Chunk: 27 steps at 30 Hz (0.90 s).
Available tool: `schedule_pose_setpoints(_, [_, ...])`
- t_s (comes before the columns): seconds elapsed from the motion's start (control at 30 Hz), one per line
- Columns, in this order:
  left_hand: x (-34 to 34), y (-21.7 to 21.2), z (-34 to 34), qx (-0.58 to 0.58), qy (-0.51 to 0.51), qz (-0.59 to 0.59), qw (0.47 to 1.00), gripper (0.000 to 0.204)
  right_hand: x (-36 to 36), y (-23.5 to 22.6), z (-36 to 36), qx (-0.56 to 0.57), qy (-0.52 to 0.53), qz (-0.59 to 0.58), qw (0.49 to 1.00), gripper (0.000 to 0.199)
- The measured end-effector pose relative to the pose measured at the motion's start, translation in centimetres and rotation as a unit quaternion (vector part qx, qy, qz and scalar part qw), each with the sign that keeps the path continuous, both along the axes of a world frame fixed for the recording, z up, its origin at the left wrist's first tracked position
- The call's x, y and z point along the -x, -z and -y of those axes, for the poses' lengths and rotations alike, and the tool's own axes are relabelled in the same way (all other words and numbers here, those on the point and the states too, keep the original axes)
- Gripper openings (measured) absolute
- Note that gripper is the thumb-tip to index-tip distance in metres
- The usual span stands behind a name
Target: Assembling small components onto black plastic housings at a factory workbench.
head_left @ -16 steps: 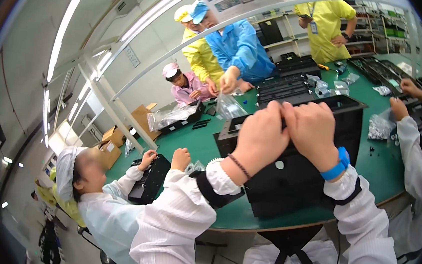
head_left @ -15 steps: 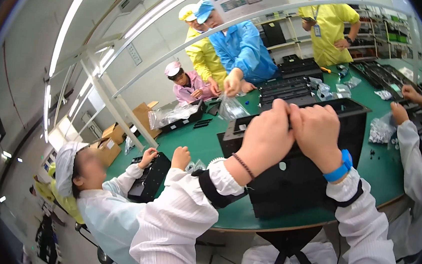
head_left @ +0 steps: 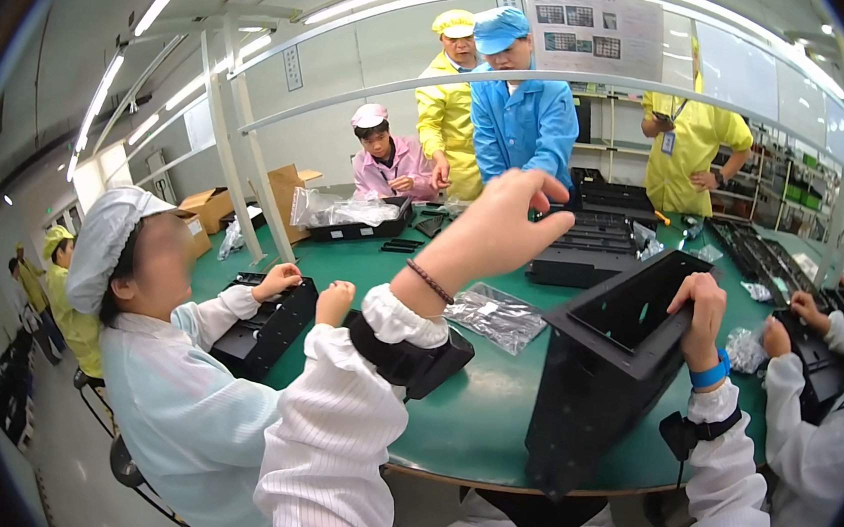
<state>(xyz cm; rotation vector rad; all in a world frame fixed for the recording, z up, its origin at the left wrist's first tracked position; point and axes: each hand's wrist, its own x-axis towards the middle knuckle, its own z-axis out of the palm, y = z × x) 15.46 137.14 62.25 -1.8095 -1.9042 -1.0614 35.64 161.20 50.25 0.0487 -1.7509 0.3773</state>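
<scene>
My left hand is raised above the table, its thumb and fingers apart and nothing visible in it. With its fingers hooked over the rim, my right hand holds a deep black rectangular housing by its right side. The housing tilts upright at the table's front edge, its hollow open top facing up and a small hole showing in an inner wall. On the table beyond my left hand lies a clear plastic bag of dark parts, partly covered by that hand's wrist.
The green table has flat black panels at its far side. At left a co-worker in a white cap works on a black part. Another co-worker's hands are at the right, near small bagged parts. A metal frame rail crosses overhead.
My hands were together above the housing; now they are apart, the left open and the right on the housing's rim. The housing has tilted up. My view has shifted.
</scene>
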Motion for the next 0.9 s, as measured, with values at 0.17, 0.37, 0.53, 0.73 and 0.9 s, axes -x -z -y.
schedule_pose_setpoints(0.17, [1.9,4.9,-4.6,-0.038,0.184,0.162,0.969,0.027,1.3,0.0,-1.0,0.146,-0.206,-0.009,0.968,0.06])
schedule_pose_setpoints(0.37, [0.1,9.1,-11.2,-0.054,0.353,0.214,0.909,0.042,2.0,0.9,-3.5,0.118,-0.299,-0.011,0.947,0.061])
schedule_pose_setpoints(0.53, [-2.3,11.5,-13.0,-0.068,0.376,0.115,0.917,0.058,2.3,1.4,-4.1,0.093,-0.299,0.015,0.949,0.062])
schedule_pose_setpoints(0.73, [-4.4,11.7,-14.7,-0.207,0.364,0.117,0.901,0.062,-3.0,-0.9,-3.9,-0.008,-0.171,0.168,0.971,0.05])
schedule_pose_setpoints(0.9, [-3.7,12.4,-14.2,-0.234,0.319,0.099,0.913,0.045,-11.0,0.4,1.9,0.311,-0.264,0.145,0.902,0.07])
